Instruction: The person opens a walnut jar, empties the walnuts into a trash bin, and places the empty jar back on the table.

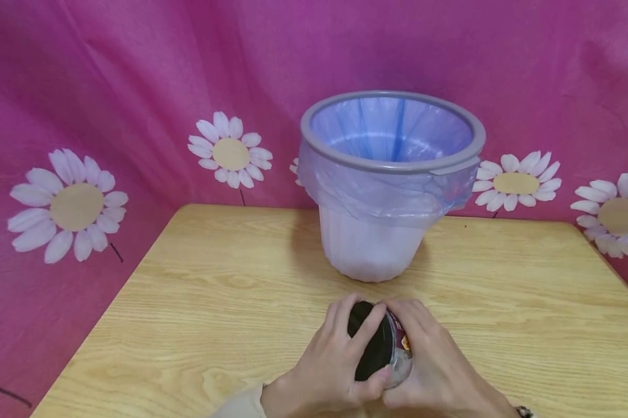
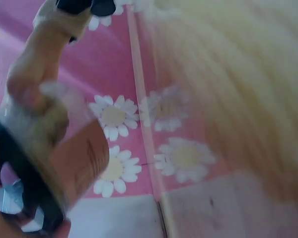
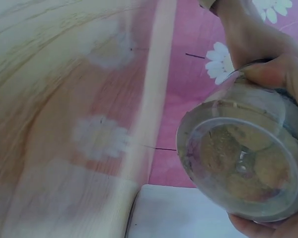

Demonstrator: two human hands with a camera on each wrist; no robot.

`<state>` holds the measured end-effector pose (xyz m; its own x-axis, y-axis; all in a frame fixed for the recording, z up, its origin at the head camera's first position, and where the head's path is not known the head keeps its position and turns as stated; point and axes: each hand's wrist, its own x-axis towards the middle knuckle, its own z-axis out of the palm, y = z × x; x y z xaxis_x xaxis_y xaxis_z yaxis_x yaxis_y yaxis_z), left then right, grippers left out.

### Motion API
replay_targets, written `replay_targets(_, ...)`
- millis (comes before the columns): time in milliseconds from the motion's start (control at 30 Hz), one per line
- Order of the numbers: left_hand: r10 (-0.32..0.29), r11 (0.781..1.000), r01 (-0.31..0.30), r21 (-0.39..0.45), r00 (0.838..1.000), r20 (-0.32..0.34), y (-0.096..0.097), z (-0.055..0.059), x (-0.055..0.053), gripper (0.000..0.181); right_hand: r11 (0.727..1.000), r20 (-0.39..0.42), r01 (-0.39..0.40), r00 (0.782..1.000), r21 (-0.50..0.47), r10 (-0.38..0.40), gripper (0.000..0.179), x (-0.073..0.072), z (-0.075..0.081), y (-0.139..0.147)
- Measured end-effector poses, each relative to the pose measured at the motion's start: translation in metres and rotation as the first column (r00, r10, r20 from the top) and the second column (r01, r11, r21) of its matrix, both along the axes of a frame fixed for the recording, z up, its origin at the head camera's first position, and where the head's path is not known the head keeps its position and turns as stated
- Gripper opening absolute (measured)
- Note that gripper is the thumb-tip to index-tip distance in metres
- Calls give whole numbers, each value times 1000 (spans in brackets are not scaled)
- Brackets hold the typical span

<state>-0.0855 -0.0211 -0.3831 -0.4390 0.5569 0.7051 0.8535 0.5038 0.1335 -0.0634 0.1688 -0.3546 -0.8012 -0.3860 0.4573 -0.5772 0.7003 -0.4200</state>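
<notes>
Both hands hold a clear plastic jar [image 1: 399,367] tipped on its side over the near part of the table. Its black lid [image 1: 379,351] faces left, and my left hand [image 1: 324,357] grips it with the fingers spread around the edge. From the other side my right hand [image 1: 434,357] is wrapped round the jar's body. A reddish-brown label [image 2: 82,158] shows on the jar in the left wrist view. Through the round clear bottom [image 3: 243,166] in the right wrist view, several brownish roundish pieces are visible inside.
Beyond the hands stands a pale waste bin [image 1: 371,244] with a grey rim, lined with a translucent bluish bag [image 1: 376,197]. The wood-grain table [image 1: 204,302] meets a pink cloth [image 1: 272,58] with white daisies at the back and sides.
</notes>
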Motion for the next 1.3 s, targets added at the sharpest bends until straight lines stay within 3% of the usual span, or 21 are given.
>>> replay_targets(133, 57, 998, -55, 42, 997, -54, 5, 0, 1, 60, 1000, -61, -11, 998, -17, 10, 98, -3, 0, -2)
replay_targets(267, 71, 996, -67, 63, 994, -78, 7, -1, 1, 58, 999, -106, -28, 994, -37, 24, 98, -4, 0, -3)
replay_targets(500, 73, 995, -76, 62, 996, 48, 9, -5, 9, 57, 999, -37, 28, 999, -17, -28, 98, 3, -4, -2)
replay_targets(800, 92, 994, -98, 48, 988, 126, 14, -6, 15, 56, 997, -172, 19, 985, -69, -31, 100, 7, -18, -3)
replay_targets(967, 73, 994, -94, 63, 958, 277, 15, -4, 13, 54, 999, -247, 35, 968, -19, -39, 97, 7, -20, -4)
replay_targets(1133, 63, 998, -70, 5, 921, 385, 5, 10, 5, 56, 995, -161, 89, 984, 48, -80, 98, 5, -7, -4)
replay_targets(1267, -6, 999, 28, -45, 905, 425, -7, 20, -3, 67, 992, -113, 91, 990, 90, -80, 100, 0, -1, 1)
replay_targets(1300, -46, 996, 72, -47, 910, 411, -9, 22, -5, 72, 991, -110, 92, 991, 95, -81, 100, -1, -1, 3)
